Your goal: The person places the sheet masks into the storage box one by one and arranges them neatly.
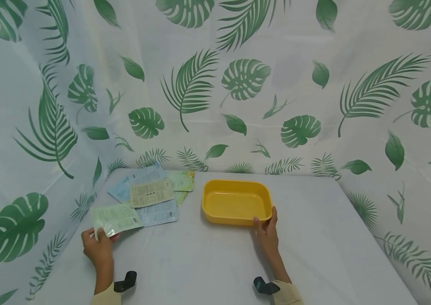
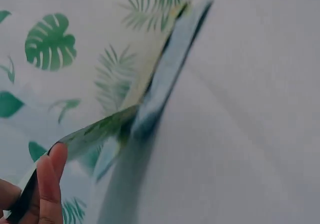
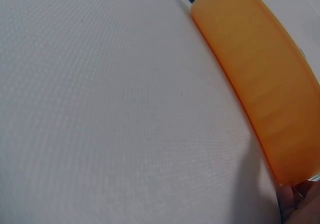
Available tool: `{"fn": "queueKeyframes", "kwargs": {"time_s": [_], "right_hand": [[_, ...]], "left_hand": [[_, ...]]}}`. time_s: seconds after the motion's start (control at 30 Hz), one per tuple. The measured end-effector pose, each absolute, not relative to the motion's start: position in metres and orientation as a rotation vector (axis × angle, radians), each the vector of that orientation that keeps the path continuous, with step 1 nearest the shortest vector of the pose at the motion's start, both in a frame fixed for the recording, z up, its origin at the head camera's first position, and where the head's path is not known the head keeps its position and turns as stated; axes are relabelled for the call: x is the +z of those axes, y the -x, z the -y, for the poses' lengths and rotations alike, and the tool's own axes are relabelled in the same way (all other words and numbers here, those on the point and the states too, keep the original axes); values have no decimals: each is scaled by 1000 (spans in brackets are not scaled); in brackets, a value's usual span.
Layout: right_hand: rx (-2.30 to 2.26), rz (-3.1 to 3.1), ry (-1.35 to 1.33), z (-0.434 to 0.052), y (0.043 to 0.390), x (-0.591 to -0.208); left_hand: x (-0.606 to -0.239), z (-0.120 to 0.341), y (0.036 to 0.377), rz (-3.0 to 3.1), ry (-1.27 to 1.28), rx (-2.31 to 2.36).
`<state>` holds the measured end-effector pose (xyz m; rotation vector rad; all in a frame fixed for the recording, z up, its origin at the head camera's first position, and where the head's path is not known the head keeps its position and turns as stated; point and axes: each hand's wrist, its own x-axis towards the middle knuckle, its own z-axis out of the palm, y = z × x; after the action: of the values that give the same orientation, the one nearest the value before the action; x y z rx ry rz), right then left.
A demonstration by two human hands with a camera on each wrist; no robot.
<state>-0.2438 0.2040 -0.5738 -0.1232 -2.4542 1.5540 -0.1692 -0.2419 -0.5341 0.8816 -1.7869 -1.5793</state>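
Observation:
My left hand (image 1: 99, 250) pinches the near left corner of a pale green flat packet (image 1: 118, 218), thumb on top. In the left wrist view the lifted packet (image 2: 97, 129) slopes from the fingers (image 2: 49, 184) toward the other packets. A small red patch shows under its near edge; what it is I cannot tell. At the yellow rectangular tub (image 1: 238, 205), my right hand (image 1: 268, 233) grips the near right corner, thumb on the front wall. The right wrist view shows the tub's outer wall (image 3: 260, 79), with the fingertips (image 3: 287, 199) at its lower end.
Several flat packets overlap at the back left of the white table (image 1: 200, 262): a beige one (image 1: 152, 192) on top, a light blue one (image 1: 160, 213) below, and a green-yellow one (image 1: 183, 180) behind. A leaf-patterned sheet (image 1: 250, 144) hangs behind the table and at its sides.

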Motion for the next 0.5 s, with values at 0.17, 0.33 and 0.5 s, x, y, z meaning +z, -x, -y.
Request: {"fn": "queueKeyframes", "kwargs": {"time_s": [0.17,0.33,0.5], "right_hand": [[1563,2451,122,-206,244,-577],[1577,2439,101,-204,243,-576],[1546,2435,104,-205,242,-572]], "left_hand": [[-518,220,179,1686,-789,-1548],[-507,210,181,1689,-772,-1341],[-502,198,185,1627,-751,-1375]]}}
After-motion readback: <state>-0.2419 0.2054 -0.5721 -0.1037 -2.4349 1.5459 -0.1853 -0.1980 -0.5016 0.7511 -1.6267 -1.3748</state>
